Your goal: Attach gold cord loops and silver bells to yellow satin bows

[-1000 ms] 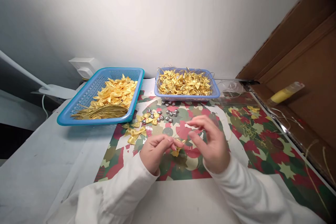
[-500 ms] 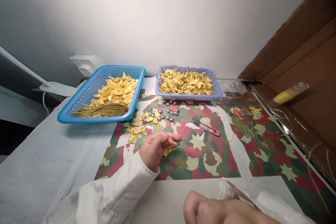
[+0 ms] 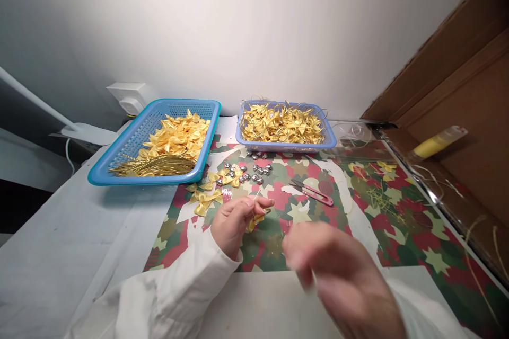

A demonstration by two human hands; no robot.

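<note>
My left hand (image 3: pixel 234 222) is closed in a pinch on a small yellow bow (image 3: pixel 254 221) with a thin gold thread, held just above the patterned mat (image 3: pixel 278 243). Low in the foreground my right hand (image 3: pixel 338 275) is smeared by motion, so its fingers cannot be read. Pink thread snips (image 3: pixel 314 192) lie on the mat beyond my right hand. Loose yellow bows (image 3: pixel 207 198) and several small silver beads (image 3: pixel 254 172) lie just past my left hand.
A teal basket (image 3: pixel 119 156) at the back left holds yellow bows and gold threads. Behind the beads, a smaller blue basket (image 3: pixel 284 144) holds bows with threads attached. A yellow-filled tube (image 3: pixel 435 142) lies against a brown board on the right. A white lamp arm (image 3: pixel 35 108) crosses the far left.
My right hand left the bow, dropped to the bottom edge, and is now rising again, blurred. The snips it was covering came into view. My left hand stays holding the bow.
</note>
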